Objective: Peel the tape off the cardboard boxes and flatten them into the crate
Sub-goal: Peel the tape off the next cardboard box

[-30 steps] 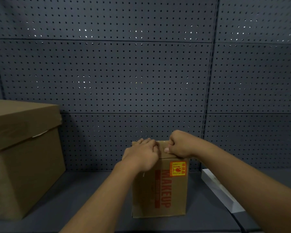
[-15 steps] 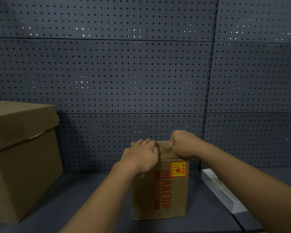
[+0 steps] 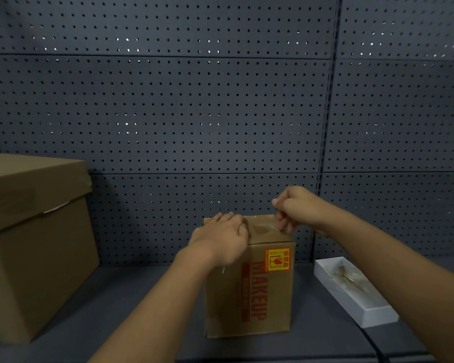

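A small cardboard box [image 3: 249, 289], printed "MAKEUP" in red down its front and marked with an orange-and-yellow label [image 3: 277, 260] near its top right corner, was seen standing upright on a dark grey shelf [image 3: 147, 305], about midway along it and a little back from the front edge. The left hand [image 3: 222, 238] was laid on the left part of the box's top, fingers bent over the lid, pressing it down; nothing was seen held in it. The right hand [image 3: 298, 206] was raised just above the box's top right edge, its fingers curled tight and pinched on a strip of clear tape [image 3: 266, 226], which was stretched from the lid up to the fingertips. A large brown lidded carton [image 3: 34, 239] was set at the shelf's left end, well apart from the small box. A shallow white tray [image 3: 351, 302] was lying toward the right end, with crumpled clear material [image 3: 349, 277] in it. Grey perforated panelling [image 3: 194, 113] was seen behind the shelf.
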